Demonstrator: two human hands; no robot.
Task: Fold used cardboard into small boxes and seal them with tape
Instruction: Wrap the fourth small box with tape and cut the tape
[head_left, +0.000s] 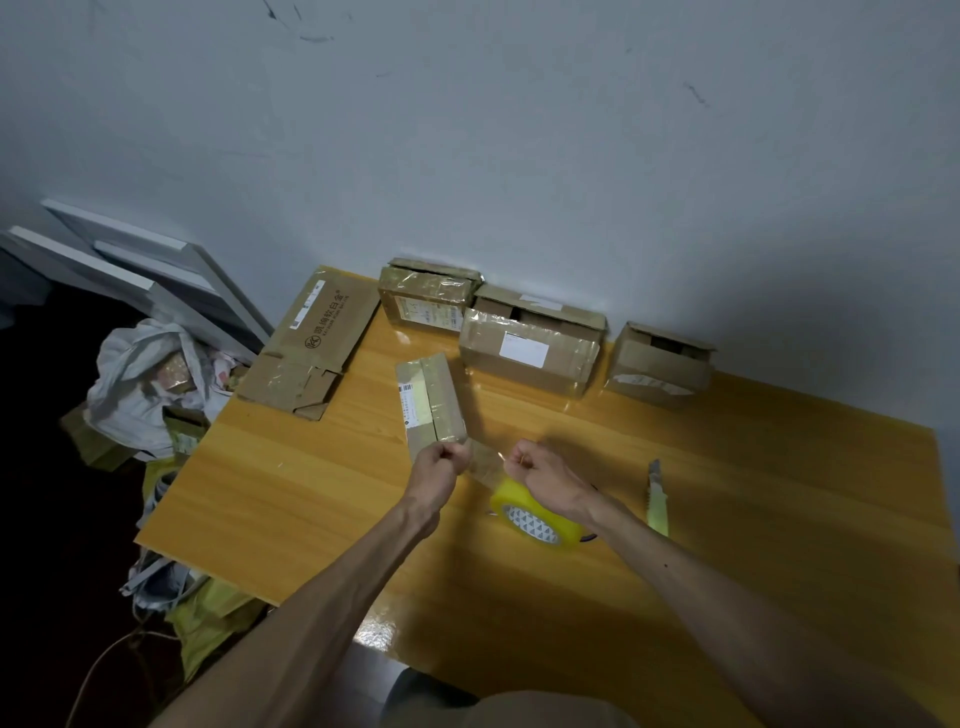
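Far left corner of the tabletop (291, 493): flattened cardboard (311, 343), lying flat. Right of it lies a small taped box (431, 402), its near end at the left hand (447, 460). That hand's grip is clamped on one end of a clear tape strip (485, 462). The right hand (535, 467) has its grip clamped on the other end. The tape roll (540, 514) sits under the right wrist, with the utility knife (655, 499) near on the right. Three open boxes (530, 343) line the wall behind

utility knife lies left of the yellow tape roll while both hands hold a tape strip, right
No: the head view shows the utility knife right of the yellow tape roll, not left. The left hand and right hand hold a tape strip.
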